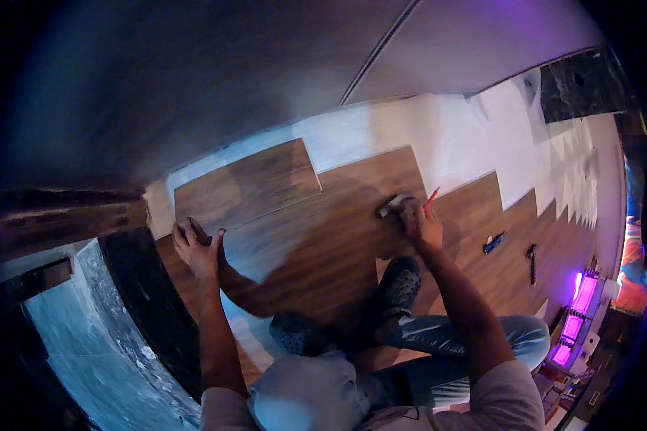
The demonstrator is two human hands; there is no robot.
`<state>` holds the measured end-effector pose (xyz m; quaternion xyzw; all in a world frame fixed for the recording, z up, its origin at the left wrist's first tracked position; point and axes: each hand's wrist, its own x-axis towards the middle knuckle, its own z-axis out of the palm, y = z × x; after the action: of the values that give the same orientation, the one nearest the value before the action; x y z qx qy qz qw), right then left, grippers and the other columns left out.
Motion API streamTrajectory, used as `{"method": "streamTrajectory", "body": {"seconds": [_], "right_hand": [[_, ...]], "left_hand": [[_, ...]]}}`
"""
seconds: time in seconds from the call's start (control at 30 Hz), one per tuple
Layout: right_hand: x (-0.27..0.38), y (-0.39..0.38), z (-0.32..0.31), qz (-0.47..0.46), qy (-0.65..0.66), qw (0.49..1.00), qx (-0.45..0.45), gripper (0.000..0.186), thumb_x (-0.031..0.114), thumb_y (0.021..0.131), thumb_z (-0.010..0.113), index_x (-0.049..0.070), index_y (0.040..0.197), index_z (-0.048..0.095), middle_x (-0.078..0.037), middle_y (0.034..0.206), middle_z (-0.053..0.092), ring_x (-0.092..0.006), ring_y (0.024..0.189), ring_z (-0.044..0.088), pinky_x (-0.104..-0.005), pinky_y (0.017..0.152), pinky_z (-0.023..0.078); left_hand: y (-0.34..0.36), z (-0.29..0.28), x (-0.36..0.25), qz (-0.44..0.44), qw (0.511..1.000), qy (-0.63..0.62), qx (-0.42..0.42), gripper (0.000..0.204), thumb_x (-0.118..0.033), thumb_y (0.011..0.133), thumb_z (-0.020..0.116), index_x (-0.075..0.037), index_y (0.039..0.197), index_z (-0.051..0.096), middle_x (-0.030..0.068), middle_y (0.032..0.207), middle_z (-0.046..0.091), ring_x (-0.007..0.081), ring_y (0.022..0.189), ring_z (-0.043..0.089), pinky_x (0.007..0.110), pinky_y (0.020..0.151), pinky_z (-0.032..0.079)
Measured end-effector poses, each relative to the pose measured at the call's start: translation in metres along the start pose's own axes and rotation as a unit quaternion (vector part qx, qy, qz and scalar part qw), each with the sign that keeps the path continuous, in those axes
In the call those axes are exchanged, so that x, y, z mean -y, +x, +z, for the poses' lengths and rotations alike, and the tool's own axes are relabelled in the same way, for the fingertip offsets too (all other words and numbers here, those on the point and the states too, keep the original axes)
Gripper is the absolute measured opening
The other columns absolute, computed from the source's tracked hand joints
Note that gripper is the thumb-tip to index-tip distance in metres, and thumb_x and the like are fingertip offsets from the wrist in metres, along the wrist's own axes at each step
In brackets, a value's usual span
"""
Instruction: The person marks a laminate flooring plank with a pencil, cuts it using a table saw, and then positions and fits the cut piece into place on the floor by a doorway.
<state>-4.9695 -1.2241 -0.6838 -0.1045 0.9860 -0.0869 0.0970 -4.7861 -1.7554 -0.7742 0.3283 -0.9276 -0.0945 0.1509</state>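
Note:
My left hand [200,250] rests with fingers spread at the left end of a brown wood-look floor plank [244,183]. My right hand [425,228] is closed round a hammer [392,206], low over the laid planks [338,237], with the hammer's head pointing left. A thin red pencil-like stick [431,198] juts up from the same hand. Most of the hammer's handle is hidden by my fingers.
White underlay [467,136] shows beyond the stepped plank ends, up to a dark wall [230,79]. A blue-handled tool [493,243] and another hammer [532,263] lie on planks to the right. A purple-lit object [579,316] stands farther right. My shoes [399,286] rest on the planks.

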Motion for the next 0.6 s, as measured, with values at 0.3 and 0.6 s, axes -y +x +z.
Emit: {"method": "streamTrajectory", "body": {"seconds": [0.3,0.6], "right_hand": [[0.192,0.082,0.014,-0.156,-0.109,0.976,-0.102,0.038,0.027,0.092,0.059,0.009,0.125,0.061,-0.018,0.134,0.054,-0.036,0.126,0.054,-0.048,0.091,0.053],[0.251,0.147,0.059,0.076,0.238,0.968,0.018,0.032,0.021,0.09,0.057,0.0,0.112,0.067,-0.027,0.106,0.069,-0.0452,0.099,0.067,-0.0503,0.086,0.053]], "left_hand": [[0.007,0.002,0.0,0.006,1.0,-0.02,-0.021,0.098,-0.056,0.063,0.088,-0.01,0.141,0.051,0.0254,0.146,0.042,0.0447,0.136,0.039,0.057,0.11,0.033],[0.023,0.003,-0.004,0.013,0.998,-0.032,-0.056,0.091,-0.051,0.063,0.09,-0.01,0.137,0.057,0.0229,0.142,0.046,0.044,0.129,0.044,0.057,0.108,0.036]]}}
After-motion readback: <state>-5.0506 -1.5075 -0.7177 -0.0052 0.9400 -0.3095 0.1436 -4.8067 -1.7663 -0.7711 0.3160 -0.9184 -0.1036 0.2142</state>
